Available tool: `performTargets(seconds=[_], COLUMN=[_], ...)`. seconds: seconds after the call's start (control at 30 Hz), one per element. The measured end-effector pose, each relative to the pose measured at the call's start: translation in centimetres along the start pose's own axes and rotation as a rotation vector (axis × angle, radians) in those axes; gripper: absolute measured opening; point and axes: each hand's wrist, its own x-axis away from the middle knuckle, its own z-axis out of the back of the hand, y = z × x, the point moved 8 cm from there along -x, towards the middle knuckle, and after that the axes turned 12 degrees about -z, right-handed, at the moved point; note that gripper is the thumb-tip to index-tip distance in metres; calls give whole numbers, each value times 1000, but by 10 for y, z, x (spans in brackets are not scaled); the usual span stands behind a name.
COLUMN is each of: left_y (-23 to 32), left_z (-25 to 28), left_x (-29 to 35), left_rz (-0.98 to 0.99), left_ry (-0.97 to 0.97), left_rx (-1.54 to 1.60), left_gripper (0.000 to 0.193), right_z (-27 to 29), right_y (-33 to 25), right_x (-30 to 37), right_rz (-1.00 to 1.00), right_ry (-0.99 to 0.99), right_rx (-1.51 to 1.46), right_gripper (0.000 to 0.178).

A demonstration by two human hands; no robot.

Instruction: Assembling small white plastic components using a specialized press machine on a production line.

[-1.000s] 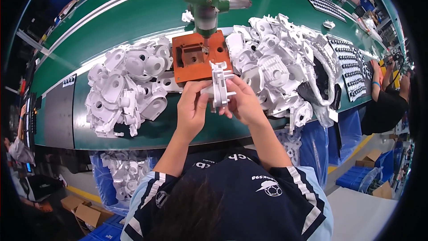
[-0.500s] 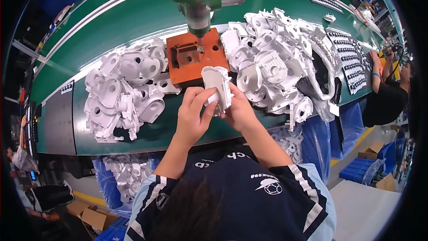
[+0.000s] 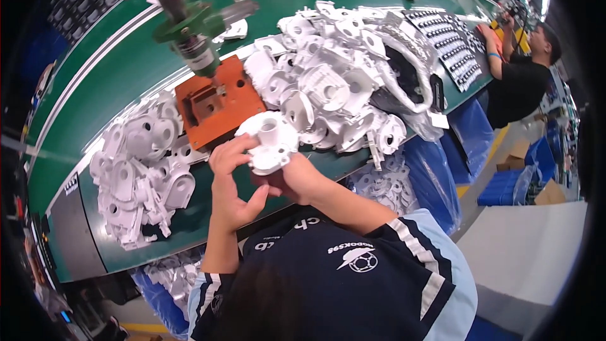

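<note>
A white moulded plastic part [image 3: 270,131], with a round raised boss and a holed flange, is held in front of me at the near side of the orange fixture. My right hand [image 3: 297,179] grips it from below and the right, its fingers partly hidden beneath the part. At its left edge is my left hand [image 3: 235,180]; the fingertips touch or nearly touch the rim, while the thumb stands well apart. The orange fixture block [image 3: 218,104] has a square recess, with a green press head [image 3: 196,41] above it.
Heaped white parts lie left [image 3: 142,164] and right [image 3: 334,82] of the fixture on the green bench [image 3: 218,208]. A clear plastic bag [image 3: 416,88] and a tray of small dark pieces [image 3: 445,44] are farther right. Beyond them works another person [image 3: 527,69]. Blue-lined bins [image 3: 432,173] stand below.
The view has swung, shifting the bench scene leftward. The part has turned from edge-on to show its bossed face. My left thumb has come off it; the right hand keeps hold.
</note>
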Motion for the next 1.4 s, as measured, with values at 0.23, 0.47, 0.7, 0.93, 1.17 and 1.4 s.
performTargets(seconds=[0.23, 0.47, 0.7, 0.93, 1.17, 1.4], left_y=[-18, -55, -71, -100, -115, -123], left_z=[6, 44, 59, 34, 24, 33], left_x=[2, 6, -33, -30, -36, -10], left_rz=[200, 338, -75, -65, -23, 99], left_ry=[51, 229, 61, -129, -274, -321], left_rx=[215, 157, -607, -695, -701, -579], left_gripper=[33, 15, 17, 11, 10, 19], right_z=[-10, 43, 229, 237, 251, 237], right_y=[8, -64, -261, -246, -255, -260], right_x=[19, 87, 164, 131, 148, 148], right_rz=[-123, -223, 645, 481, 698, 905], right_ry=[-163, 80, 1398, 1545, 1424, 1359], right_rx=[493, 981, 1515, 1719, 1327, 1227], right_gripper=[36, 22, 28, 25, 16, 22])
